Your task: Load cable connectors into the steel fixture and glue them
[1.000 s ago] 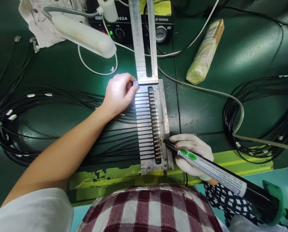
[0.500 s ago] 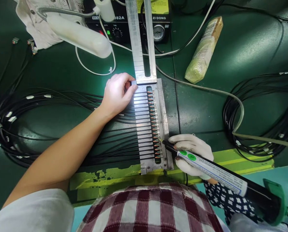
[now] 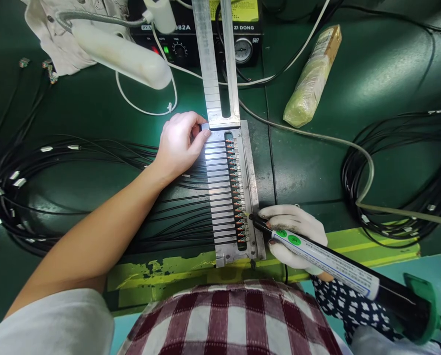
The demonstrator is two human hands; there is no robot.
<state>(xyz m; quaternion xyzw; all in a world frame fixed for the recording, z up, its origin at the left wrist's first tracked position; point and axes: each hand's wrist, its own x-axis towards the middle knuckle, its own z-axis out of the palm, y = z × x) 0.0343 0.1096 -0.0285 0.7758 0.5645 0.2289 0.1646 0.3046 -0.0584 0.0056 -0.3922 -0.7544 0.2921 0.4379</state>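
Fingers of the bare left hand lie together and bent, pressing on the upper left corner of the grey slotted metal jig without gripping it. The white-gloved right hand pinches a black pen-shaped tool with a white label and green stickers, its tip touching the row of small wired connectors near the jig's lower end. Thin black cables run leftward over the green mat.

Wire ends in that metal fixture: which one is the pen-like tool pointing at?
The wire end a few up from the row's near end: only it has the dark tip of the tool beside it, held by the gloved right hand.
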